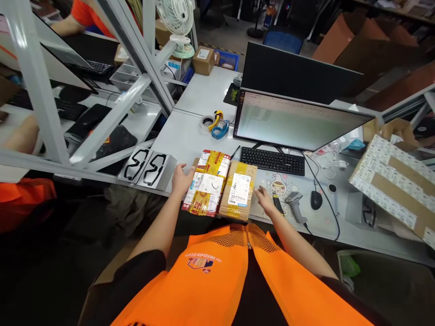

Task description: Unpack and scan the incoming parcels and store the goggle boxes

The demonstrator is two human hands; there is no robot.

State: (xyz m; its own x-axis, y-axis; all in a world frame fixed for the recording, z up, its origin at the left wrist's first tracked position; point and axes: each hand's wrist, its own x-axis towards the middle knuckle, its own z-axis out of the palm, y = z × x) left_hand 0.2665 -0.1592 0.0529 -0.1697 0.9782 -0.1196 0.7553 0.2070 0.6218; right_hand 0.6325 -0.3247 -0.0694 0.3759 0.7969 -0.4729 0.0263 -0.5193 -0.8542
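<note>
Two parcels lie side by side at the table's front edge, before my body. The left one is a parcel wrapped in red, white and yellow tape [207, 185] with a white label. Beside it is a brown cardboard box [239, 190], also taped in yellow and labelled. My left hand [182, 180] is at the left side of the wrapped parcel, thumb apart, fingers against its edge. At the brown box's right side is my right hand [265, 200], fingers loosely apart; whether they touch the box I cannot tell.
Right of my hand lie a box cutter [277, 203], a barcode scanner [295, 206] and a mouse [316, 199]. Behind are a keyboard [272, 160], a monitor [299, 120] and tape dispensers [220, 130]. Two boxes with black drawings [147, 167] stand left, beside a metal frame [112, 113].
</note>
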